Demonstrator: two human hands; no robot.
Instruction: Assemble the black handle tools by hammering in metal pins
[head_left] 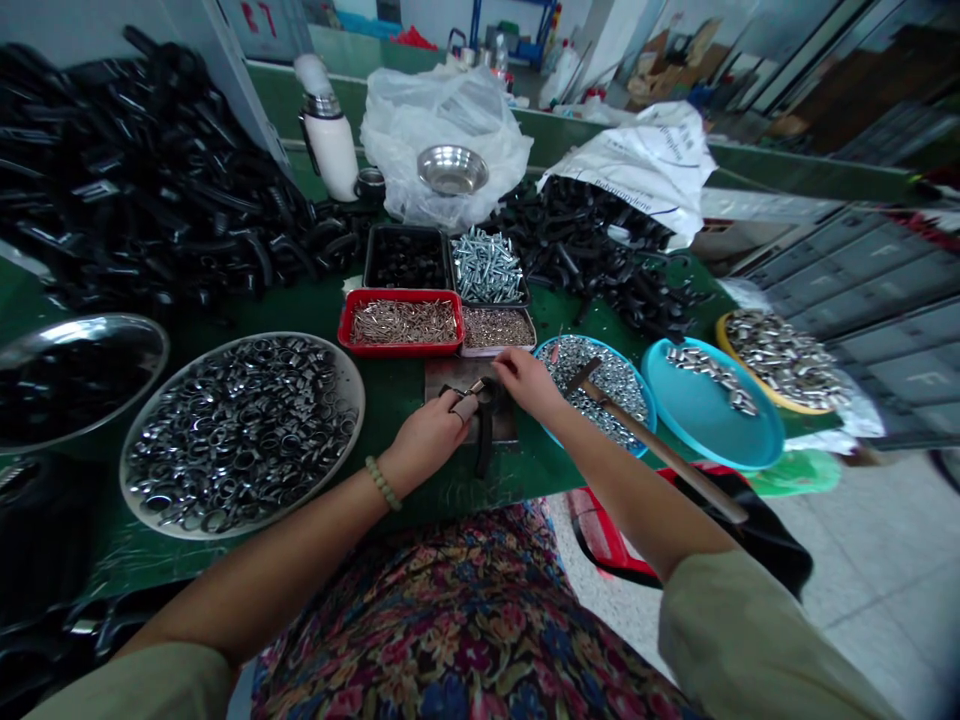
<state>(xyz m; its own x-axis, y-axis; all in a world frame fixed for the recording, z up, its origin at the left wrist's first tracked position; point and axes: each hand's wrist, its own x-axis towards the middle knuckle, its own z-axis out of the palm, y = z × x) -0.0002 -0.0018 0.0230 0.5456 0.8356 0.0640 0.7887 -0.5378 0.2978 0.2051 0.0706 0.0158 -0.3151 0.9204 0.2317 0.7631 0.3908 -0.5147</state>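
My left hand (433,432), with a ring and a beaded bracelet, is closed around a black plastic lever-like part (484,440) with a shiny metal piece at its upper end. The part's long end points down toward me over a flat metal plate (442,374). Just to the right, my right hand (523,380) has thumb and forefinger pinched together close to the part's top. Whatever lies between those fingertips is too small to make out. Beyond the hands are a red tray (345,325) of thin pins and a tray of small rivet-like pieces (496,328).
A hammer (637,425) lies across a blue tray of small metal pieces (577,360). Left stands a large bowl of black and metal rings (244,430). A blue tray (697,420) and a yellow tray (727,340) are right. Behind are screws (487,265), black parts (150,180) and a thermos (330,150).
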